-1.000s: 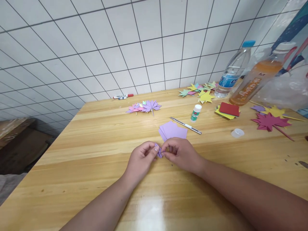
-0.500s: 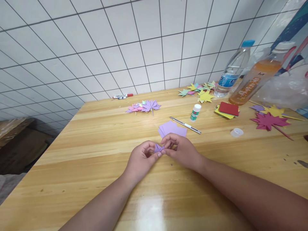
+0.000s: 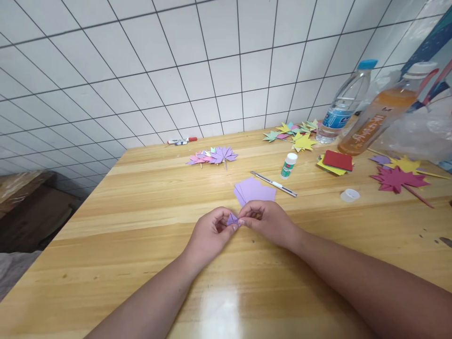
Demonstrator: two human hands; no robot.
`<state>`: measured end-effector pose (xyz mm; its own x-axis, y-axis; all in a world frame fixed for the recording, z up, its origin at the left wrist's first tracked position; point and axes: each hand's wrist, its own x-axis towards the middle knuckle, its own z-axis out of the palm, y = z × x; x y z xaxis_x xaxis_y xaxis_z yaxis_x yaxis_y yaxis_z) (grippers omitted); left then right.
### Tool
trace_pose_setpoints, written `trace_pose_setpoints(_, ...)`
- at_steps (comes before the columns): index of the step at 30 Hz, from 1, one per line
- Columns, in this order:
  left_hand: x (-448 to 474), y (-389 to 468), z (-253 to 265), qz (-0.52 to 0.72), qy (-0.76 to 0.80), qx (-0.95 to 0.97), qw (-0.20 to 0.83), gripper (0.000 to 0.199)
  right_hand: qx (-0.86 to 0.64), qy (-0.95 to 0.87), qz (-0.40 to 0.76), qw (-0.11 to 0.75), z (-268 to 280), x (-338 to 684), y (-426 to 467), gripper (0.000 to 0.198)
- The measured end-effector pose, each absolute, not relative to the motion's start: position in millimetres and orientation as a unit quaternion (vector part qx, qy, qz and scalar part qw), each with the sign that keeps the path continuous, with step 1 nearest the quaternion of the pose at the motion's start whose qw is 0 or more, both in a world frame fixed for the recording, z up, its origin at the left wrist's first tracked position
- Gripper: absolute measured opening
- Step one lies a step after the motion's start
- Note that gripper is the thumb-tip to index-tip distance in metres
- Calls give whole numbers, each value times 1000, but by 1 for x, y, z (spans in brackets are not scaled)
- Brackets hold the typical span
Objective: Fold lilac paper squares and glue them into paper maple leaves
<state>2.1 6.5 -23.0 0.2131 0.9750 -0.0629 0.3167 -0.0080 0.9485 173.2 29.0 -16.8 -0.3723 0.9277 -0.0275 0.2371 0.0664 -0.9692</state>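
A small folded piece of purple paper (image 3: pixel 232 219) is held just above the table between both hands. My left hand (image 3: pixel 212 230) is closed, its thumb and fingers pinching the paper's left and lower side. My right hand (image 3: pixel 266 221) is closed too, with thumb and index fingertip gripping the right edge. Parts of the paper are hidden by the fingertips. Right behind the hands lie several flat purple paper sheets (image 3: pixel 252 189), partly overlapping. A craft knife (image 3: pixel 273 183) rests beside the sheets, and past it a glue stick (image 3: pixel 289 165) stands upright without its cap.
Paper leaves (image 3: pixel 223 156) lie at the back, with more yellow and green leaves (image 3: pixel 302 141) by the wall. On the right are a water bottle (image 3: pixel 339 110), an orange drink bottle (image 3: pixel 379 117), red and yellow paper (image 3: pixel 338 160), a clear cap (image 3: pixel 350 195) and a crimson leaf (image 3: pixel 399 180). Markers (image 3: pixel 181 141) lie back left.
My right fingers have come lower and closer onto the paper's right edge. The paper has turned slightly and shows a more pointed shape. The view has shifted a little.
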Motion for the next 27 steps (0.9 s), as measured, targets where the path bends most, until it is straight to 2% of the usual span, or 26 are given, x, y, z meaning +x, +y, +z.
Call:
trace_pose_setpoints(10,5,6,-17,357,508,586,520,18,-421,-612,578,338,-13,178,29,18)
trace_pose_setpoints(15,4,8,-15,407,511,547,524,22,-433,-650,531,329,-16,176,29,21)
trace_pose_setpoints(18,2,9,-12,428,508,545,513,21,-441,-670,503,323,-18,173,29,12)
trace_pose_setpoints(27,3,8,-15,414,513,543,520,22,-429,-674,517,307,-15,175,26,14)
